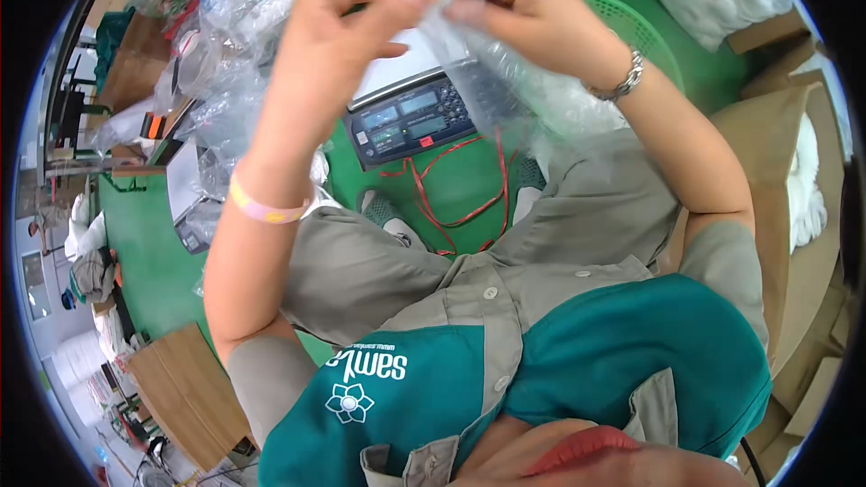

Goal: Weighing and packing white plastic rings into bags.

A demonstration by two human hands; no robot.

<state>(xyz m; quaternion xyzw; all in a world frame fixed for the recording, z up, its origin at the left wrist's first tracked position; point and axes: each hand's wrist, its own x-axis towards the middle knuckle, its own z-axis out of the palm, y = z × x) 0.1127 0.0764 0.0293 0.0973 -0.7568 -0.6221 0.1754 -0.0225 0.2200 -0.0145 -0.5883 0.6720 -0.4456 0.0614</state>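
The clear plastic bag is held up between both hands at the far middle of the view, its top edge pinched and its body hanging down and to the right, so its long axis runs from the fingertips toward the right forearm. The left hand pinches the bag's upper edge with thumb and forefinger, its other fingers raised and spread; the right hand pinches the same edge just beside it, fingers curled, so the two hands nearly touch and neither is clearly nearer. What the bag holds, if anything, cannot be told through the crinkled film. Directly below the hands sits a grey weighing scale with a keypad and displays, on the green floor, with red cords lying near it. A green mesh basket stands to the right, contents hidden, and more clear bags are heaped to the left.
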